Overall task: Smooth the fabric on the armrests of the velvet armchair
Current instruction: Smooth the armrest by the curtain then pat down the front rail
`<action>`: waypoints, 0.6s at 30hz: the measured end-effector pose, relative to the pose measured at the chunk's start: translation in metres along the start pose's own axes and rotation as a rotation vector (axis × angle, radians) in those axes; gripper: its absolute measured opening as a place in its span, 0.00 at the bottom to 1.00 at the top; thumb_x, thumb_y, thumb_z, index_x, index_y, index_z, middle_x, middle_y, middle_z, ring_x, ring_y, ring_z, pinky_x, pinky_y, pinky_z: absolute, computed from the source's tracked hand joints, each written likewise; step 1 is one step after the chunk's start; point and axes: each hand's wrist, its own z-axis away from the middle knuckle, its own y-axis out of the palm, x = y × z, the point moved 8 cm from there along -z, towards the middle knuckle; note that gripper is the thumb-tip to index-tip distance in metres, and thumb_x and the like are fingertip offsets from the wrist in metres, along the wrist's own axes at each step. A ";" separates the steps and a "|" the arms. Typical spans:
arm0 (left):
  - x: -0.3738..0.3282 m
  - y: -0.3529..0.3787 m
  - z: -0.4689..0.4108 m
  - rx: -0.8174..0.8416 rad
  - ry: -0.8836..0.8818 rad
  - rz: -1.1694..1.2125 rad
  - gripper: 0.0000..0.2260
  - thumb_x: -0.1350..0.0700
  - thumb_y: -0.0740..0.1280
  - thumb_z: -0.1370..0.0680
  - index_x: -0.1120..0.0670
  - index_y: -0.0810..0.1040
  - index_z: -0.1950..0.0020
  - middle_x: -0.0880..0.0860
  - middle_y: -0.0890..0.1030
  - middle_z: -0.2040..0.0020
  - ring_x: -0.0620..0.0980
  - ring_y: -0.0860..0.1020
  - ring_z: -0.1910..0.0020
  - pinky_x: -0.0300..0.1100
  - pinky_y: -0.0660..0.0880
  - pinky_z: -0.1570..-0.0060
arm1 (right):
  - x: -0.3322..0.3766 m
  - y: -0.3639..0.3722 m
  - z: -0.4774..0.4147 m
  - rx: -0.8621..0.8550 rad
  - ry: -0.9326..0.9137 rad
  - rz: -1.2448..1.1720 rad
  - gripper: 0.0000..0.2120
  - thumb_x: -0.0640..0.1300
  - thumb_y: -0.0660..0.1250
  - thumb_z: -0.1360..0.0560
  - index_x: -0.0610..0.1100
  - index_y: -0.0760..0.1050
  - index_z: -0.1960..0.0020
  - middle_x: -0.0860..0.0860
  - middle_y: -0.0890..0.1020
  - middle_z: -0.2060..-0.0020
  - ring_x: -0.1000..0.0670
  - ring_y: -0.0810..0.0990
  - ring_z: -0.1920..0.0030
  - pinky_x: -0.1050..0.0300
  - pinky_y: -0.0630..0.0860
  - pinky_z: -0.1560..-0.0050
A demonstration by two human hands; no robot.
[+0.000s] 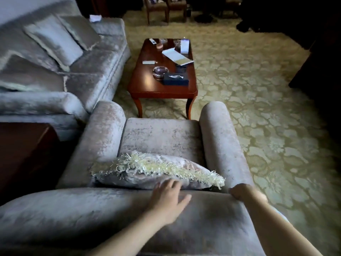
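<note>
I look down over the back of a pale velvet armchair (162, 135). Its left armrest (105, 130) and right armrest (219, 137) run away from me on either side of the seat. A fringed velvet cushion (153, 169) leans against the backrest. My left hand (168, 198) lies flat on top of the backrest (73, 215), fingers spread, fingertips near the cushion. My right hand (241, 192) is curled over the backrest's right corner, where the right armrest begins; its fingers are hidden behind the edge.
A matching velvet sofa (55, 67) with cushions stands at the left. A dark wooden side table (24, 154) sits between sofa and armchair. A wooden coffee table (164, 71) with papers, an ashtray and a tissue box stands beyond the seat. Patterned carpet (267, 108) spreads to the right.
</note>
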 end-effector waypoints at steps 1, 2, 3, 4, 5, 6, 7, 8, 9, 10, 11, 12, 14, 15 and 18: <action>0.043 -0.021 0.003 -0.078 -0.085 -0.015 0.24 0.37 0.55 0.23 0.50 0.70 0.34 0.50 0.72 0.35 0.53 0.71 0.37 0.45 0.65 0.38 | 0.025 -0.003 0.001 -0.044 -0.075 0.042 0.23 0.56 0.56 0.24 0.46 0.72 0.34 0.45 0.74 0.33 0.43 0.72 0.33 0.46 0.68 0.34; 0.087 -0.038 0.010 -0.134 -0.196 -0.015 0.22 0.38 0.58 0.23 0.51 0.74 0.38 0.52 0.75 0.38 0.55 0.74 0.40 0.46 0.69 0.42 | 0.055 -0.005 0.008 -0.077 -0.180 0.072 0.23 0.56 0.58 0.24 0.45 0.74 0.36 0.45 0.76 0.36 0.43 0.74 0.36 0.48 0.70 0.36; 0.128 -0.053 0.021 -0.186 -0.310 -0.019 0.20 0.40 0.61 0.24 0.53 0.76 0.42 0.54 0.76 0.41 0.58 0.76 0.43 0.48 0.71 0.45 | 0.087 -0.005 0.022 -0.118 -0.284 0.077 0.22 0.56 0.58 0.23 0.44 0.75 0.37 0.44 0.78 0.38 0.43 0.76 0.38 0.49 0.71 0.40; 0.168 -0.070 0.036 -0.237 -0.411 -0.007 0.18 0.42 0.65 0.24 0.55 0.78 0.45 0.57 0.77 0.44 0.60 0.77 0.45 0.49 0.72 0.47 | 0.123 0.000 0.037 -0.121 -0.400 0.087 0.20 0.53 0.57 0.22 0.43 0.74 0.36 0.42 0.78 0.38 0.42 0.76 0.38 0.50 0.71 0.42; 0.206 -0.086 0.053 -0.271 -0.510 0.002 0.16 0.45 0.67 0.25 0.56 0.78 0.48 0.58 0.77 0.45 0.61 0.77 0.46 0.50 0.73 0.47 | 0.159 0.007 0.055 -0.115 -0.520 0.140 0.19 0.51 0.55 0.20 0.45 0.73 0.34 0.41 0.77 0.38 0.42 0.76 0.39 0.51 0.72 0.43; 0.243 -0.097 0.070 -0.273 -0.602 0.010 0.15 0.47 0.68 0.26 0.57 0.78 0.48 0.59 0.77 0.46 0.62 0.77 0.46 0.51 0.73 0.47 | 0.193 0.016 0.072 -0.120 -0.596 0.147 0.19 0.51 0.54 0.20 0.48 0.71 0.33 0.42 0.77 0.37 0.42 0.77 0.39 0.52 0.72 0.45; 0.278 -0.104 0.087 -0.228 -0.693 -0.008 0.15 0.47 0.67 0.25 0.58 0.78 0.47 0.60 0.76 0.45 0.62 0.75 0.44 0.52 0.72 0.45 | 0.224 0.027 0.088 -0.091 -0.637 0.088 0.19 0.53 0.54 0.21 0.52 0.70 0.32 0.43 0.77 0.38 0.43 0.77 0.40 0.53 0.72 0.46; 0.312 -0.108 0.102 -0.147 -0.788 -0.047 0.18 0.45 0.65 0.25 0.57 0.76 0.44 0.60 0.74 0.42 0.62 0.74 0.41 0.52 0.71 0.43 | 0.254 0.040 0.103 -0.067 -0.684 0.082 0.21 0.56 0.55 0.22 0.55 0.68 0.31 0.45 0.78 0.38 0.44 0.78 0.41 0.54 0.72 0.45; 0.340 -0.111 0.114 -0.042 -0.885 -0.090 0.21 0.43 0.62 0.24 0.57 0.74 0.39 0.60 0.72 0.38 0.61 0.71 0.38 0.51 0.70 0.40 | 0.284 0.053 0.118 -0.045 -0.722 0.097 0.24 0.59 0.54 0.23 0.55 0.66 0.29 0.45 0.77 0.36 0.44 0.77 0.40 0.53 0.72 0.42; 0.363 -0.115 0.125 0.063 -0.966 -0.127 0.25 0.40 0.59 0.24 0.55 0.71 0.35 0.59 0.70 0.35 0.61 0.69 0.36 0.51 0.68 0.38 | 0.313 0.066 0.134 -0.009 -0.743 0.124 0.26 0.61 0.54 0.23 0.52 0.65 0.27 0.46 0.75 0.34 0.44 0.76 0.38 0.52 0.72 0.39; 0.384 -0.118 0.132 0.146 -1.032 -0.145 0.29 0.36 0.56 0.25 0.53 0.68 0.31 0.58 0.68 0.32 0.60 0.68 0.34 0.52 0.66 0.37 | 0.341 0.079 0.148 0.021 -0.750 0.154 0.28 0.61 0.54 0.23 0.48 0.66 0.28 0.45 0.74 0.32 0.43 0.74 0.36 0.51 0.71 0.37; 0.401 -0.121 0.136 0.204 -1.085 -0.140 0.32 0.34 0.54 0.26 0.52 0.66 0.29 0.57 0.66 0.30 0.60 0.66 0.33 0.53 0.64 0.36 | 0.367 0.084 0.164 0.024 -0.738 0.150 0.29 0.60 0.54 0.24 0.44 0.68 0.30 0.44 0.73 0.32 0.42 0.73 0.34 0.50 0.70 0.36; 0.427 -0.121 0.140 0.270 -1.160 -0.037 0.35 0.31 0.53 0.28 0.51 0.64 0.27 0.58 0.66 0.29 0.62 0.67 0.33 0.57 0.64 0.35 | 0.418 0.094 0.196 0.034 -0.759 0.086 0.30 0.59 0.56 0.25 0.42 0.68 0.31 0.43 0.73 0.32 0.42 0.72 0.33 0.50 0.70 0.35; 0.436 -0.119 0.141 0.282 -1.180 0.039 0.36 0.31 0.54 0.28 0.51 0.66 0.27 0.58 0.67 0.29 0.63 0.68 0.34 0.58 0.65 0.35 | 0.442 0.100 0.214 0.042 -0.783 0.062 0.30 0.59 0.56 0.25 0.42 0.68 0.30 0.42 0.72 0.32 0.41 0.72 0.33 0.49 0.69 0.35; 0.452 -0.114 0.147 0.307 -1.219 0.164 0.34 0.31 0.55 0.28 0.51 0.71 0.30 0.59 0.71 0.31 0.62 0.72 0.36 0.56 0.68 0.36 | 0.499 0.123 0.259 0.077 -0.830 0.044 0.29 0.59 0.52 0.24 0.44 0.66 0.28 0.42 0.69 0.29 0.41 0.68 0.30 0.47 0.65 0.32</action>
